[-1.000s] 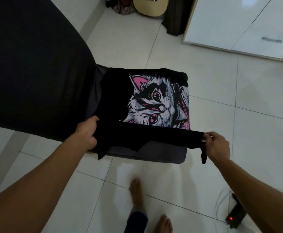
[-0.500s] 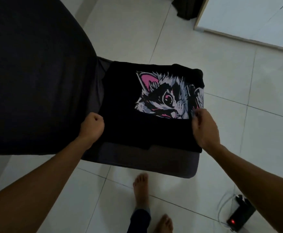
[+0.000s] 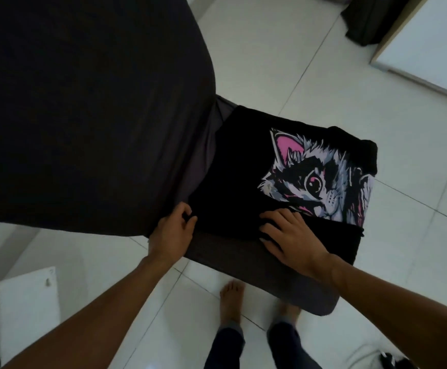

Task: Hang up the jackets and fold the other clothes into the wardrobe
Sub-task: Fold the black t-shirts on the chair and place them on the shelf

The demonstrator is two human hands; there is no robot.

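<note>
A black T-shirt with a pink and grey cat print lies partly folded on a dark grey cushioned surface. Its lower edge is turned up over the bottom of the print. My left hand pinches the shirt's near left corner between thumb and fingers. My right hand lies flat with spread fingers on the folded-up lower band, just below the cat's face.
A large dark bed or mattress fills the upper left. White wardrobe panels stand at the upper right, with dark cloth beside them. A white board is at the lower left. My bare feet stand on white floor tiles.
The shirt's lower edge has been brought up over the print. My right hand let go of the right corner and moved left to press flat on the fold. The camera shifted closer.
</note>
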